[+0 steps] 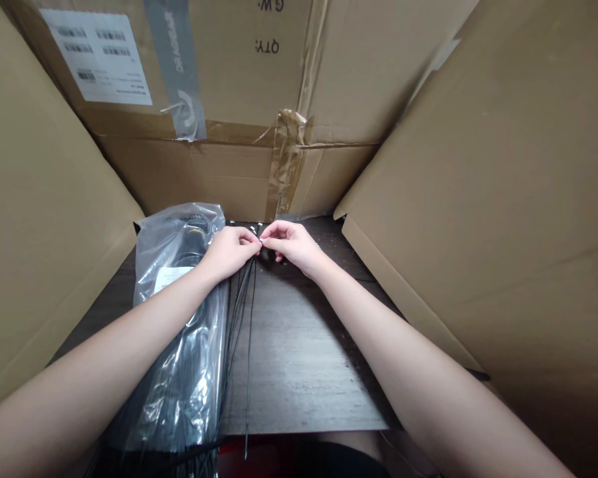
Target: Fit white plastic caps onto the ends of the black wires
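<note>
My left hand (232, 251) is closed, its thumb and forefinger pinching a thin black cable (250, 345) near its upper end. Fingertip to fingertip with it, my right hand (292, 245) is also closed in a pinch on the small upper end of the cable, mostly hidden by the fingers. From there the cable runs down over the table's front edge. Several similar black strands (235, 318) lie beside it. Under my left forearm is a clear plastic bag (199, 378) with a bundle of black cables inside and a white label (172, 277).
A dark wood-grain table (303, 358) carries everything. Cardboard walls stand on the left (44, 199) and right (478, 199). Behind my hands rises a taped cardboard box (229, 86) with a barcode label (97, 56). Small white bits show near the box's foot.
</note>
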Demonstrator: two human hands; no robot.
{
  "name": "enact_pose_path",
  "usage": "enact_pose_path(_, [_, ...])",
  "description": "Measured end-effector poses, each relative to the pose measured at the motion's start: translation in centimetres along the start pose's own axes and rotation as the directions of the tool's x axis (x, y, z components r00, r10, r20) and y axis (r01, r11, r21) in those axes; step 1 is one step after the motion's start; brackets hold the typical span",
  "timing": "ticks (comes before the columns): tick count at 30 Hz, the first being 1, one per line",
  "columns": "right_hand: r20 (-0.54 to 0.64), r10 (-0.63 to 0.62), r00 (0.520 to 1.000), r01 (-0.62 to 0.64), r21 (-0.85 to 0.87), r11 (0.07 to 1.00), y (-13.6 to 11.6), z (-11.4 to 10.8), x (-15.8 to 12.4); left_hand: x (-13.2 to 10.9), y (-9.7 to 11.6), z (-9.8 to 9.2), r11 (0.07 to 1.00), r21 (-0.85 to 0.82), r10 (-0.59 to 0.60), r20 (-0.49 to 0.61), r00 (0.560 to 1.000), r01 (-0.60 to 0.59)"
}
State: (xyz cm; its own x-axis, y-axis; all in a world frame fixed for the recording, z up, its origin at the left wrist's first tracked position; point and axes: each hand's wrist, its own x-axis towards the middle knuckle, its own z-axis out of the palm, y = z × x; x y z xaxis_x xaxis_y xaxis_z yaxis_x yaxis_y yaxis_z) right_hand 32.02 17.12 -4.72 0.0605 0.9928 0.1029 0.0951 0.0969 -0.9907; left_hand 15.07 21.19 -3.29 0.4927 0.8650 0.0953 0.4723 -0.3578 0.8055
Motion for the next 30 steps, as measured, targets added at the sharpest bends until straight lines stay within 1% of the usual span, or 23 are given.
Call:
enact_pose_path(7, [-0.010,-0.009,1.000,0.009,-0.011,1.000,0.04,0.16,0.07,-0.03,0.01,-0.08,1.000,0.008,-0.016,-0.003,1.000,0.016])
enact_pose_path(15, [-0.003,0.018,1.000,-0.018,-0.024,1.000,-0.01,0.07,-0.06,-0.10,0.22,-0.13,1.000,0.000,-0.026,-0.001,1.000,0.026])
enact_pose_path(23, [-0.005,0.018,1.000,-0.018,0.019,1.000,0.13,-0.05,0.08,-0.07,0.13,-0.04,1.000,-0.028,-0.004,-0.006,1.000,0.004])
enact_pose_path(30, [0.000,0.008,1.000,-0.008,-0.031,0.999,0.37,0.05,0.23,-0.19,0.26,-0.15,1.000,0.006,-0.013,-0.005,1.000,0.013])
